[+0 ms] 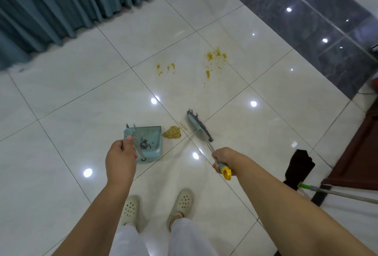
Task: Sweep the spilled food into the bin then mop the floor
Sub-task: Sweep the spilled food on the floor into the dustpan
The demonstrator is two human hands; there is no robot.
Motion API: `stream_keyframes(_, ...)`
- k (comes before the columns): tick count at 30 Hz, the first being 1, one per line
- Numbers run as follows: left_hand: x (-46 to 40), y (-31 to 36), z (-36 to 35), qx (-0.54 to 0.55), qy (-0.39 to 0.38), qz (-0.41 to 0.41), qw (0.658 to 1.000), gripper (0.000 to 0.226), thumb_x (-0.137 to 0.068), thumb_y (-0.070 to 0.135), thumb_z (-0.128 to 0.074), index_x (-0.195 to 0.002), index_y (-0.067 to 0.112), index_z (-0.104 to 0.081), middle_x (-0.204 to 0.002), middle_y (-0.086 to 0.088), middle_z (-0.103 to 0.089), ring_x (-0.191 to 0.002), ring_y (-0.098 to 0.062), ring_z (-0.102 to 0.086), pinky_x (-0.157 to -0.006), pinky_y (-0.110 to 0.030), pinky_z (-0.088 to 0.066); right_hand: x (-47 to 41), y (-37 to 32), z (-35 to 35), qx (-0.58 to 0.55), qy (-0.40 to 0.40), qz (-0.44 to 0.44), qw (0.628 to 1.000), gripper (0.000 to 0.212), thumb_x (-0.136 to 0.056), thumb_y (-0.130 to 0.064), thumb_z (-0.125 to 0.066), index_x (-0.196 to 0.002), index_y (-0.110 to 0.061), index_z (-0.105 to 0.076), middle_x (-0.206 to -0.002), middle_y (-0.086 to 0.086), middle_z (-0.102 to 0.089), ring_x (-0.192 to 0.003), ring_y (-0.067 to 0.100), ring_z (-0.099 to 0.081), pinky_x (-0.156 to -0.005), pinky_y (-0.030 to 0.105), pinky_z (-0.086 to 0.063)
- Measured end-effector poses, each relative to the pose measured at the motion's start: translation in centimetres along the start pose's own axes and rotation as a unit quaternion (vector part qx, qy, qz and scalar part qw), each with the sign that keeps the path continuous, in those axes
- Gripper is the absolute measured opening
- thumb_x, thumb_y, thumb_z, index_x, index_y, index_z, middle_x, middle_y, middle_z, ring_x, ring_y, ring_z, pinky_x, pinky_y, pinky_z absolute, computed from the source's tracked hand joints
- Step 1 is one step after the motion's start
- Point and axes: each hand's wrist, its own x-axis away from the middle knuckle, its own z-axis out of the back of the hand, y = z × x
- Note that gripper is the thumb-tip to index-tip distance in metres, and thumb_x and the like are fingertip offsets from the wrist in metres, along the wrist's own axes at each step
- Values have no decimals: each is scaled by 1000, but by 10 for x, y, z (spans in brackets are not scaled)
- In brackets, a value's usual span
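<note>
- Head view: right hand [223, 160] clamped on broom [199, 125] handle; left hand [120, 158] wrapped round dustpan [150, 143] handle.
- Crumb pile [172, 132] on floor [61, 102], between pan lip and brush head, just beside both.
- Brush head's long axis runs diagonally, far-left to near-right; pan mouth opens right, toward the pile.
- Judgement: push goes leftward; right hand drives.
- Yellow smears [214, 59] well beyond; mop [298, 168] lies right.

No legible text — not on dustpan [150, 139], not on broom [199, 127].
</note>
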Motion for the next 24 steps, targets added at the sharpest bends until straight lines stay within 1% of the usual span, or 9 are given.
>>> stream_keyframes(3,-14,-7,23,-17,-11,-5,1000,38,-99,40,-40,-74,14,-52,-66,-5,-55,-59,-23,-48,-61,-35,-41,12,3,-36,13,0,-5,1000,15,-99,-16,-45,-106,-3,-45,-72,9,-48,-31,10,-44,-31,10,-37)
stream_keyframes(6,-31,-16,53,-20,-22,-5,1000,39,-99,41,-40,-72,14,-51,-66,-5,-55,-60,-23,-48,-61,-36,-41,21,6,-74,2,-8,10,1000,15,-99,-12,-43,-110,-2,-42,-75,12,-47,-48,12,-43,-33,11,-39)
stream_keyframes(7,-37,-19,63,-20,-26,-4,999,39,-98,42,-40,-72,14,-51,-66,-5,-55,-59,-23,-48,-61,-36,-41,25,6,-86,-2,-11,12,1000,15,-98,-11,-42,-110,-2,-41,-75,12,-47,-50,12,-42,-33,10,-39)
stream_keyframes(11,-56,-27,100,-21,-46,-7,999,41,-99,42,-40,-73,12,-52,-66,-7,-56,-58,-22,-49,-59,-34,-41,37,7,-132,-1,-15,9,1000,14,-99,-13,-43,-106,-2,-44,-72,10,-46,-51,11,-40,-33,11,-39)
stream_keyframes(15,-68,-29,126,-35,-72,-27,996,41,-99,39,-39,-74,11,-51,-65,-5,-55,-56,-19,-49,-55,-29,-39,44,10,-169,5,-13,-4,1000,16,-98,-15,-45,-89,-2,-47,-69,9,-46,-49,11,-40,-34,12,-38)
stream_keyframes(19,-78,-34,142,-55,-87,-36,994,41,-98,41,-39,-72,12,-49,-62,-4,-56,-55,-20,-50,-56,-29,-40,56,14,-189,7,-4,-13,1000,18,-97,-17,-46,-86,-2,-47,-69,8,-48,-49,10,-40,-34,13,-39)
stream_keyframes(21,-80,-34,146,-66,-92,-40,993,40,-98,39,-40,-71,13,-50,-63,-4,-56,-57,-21,-51,-57,-30,-41,62,18,-193,7,3,-15,1000,17,-97,-17,-47,-89,-2,-49,-69,9,-49,-49,10,-41,-34,14,-39)
stream_keyframes(24,-79,-34,147,-75,-98,-44,991,39,-99,37,-41,-74,10,-52,-65,-5,-57,-60,-22,-53,-60,-31,-42,67,24,-196,-1,14,2,1000,14,-96,-15,-46,-105,-4,-50,-70,11,-50,-49,12,-42,-35,16,-39)
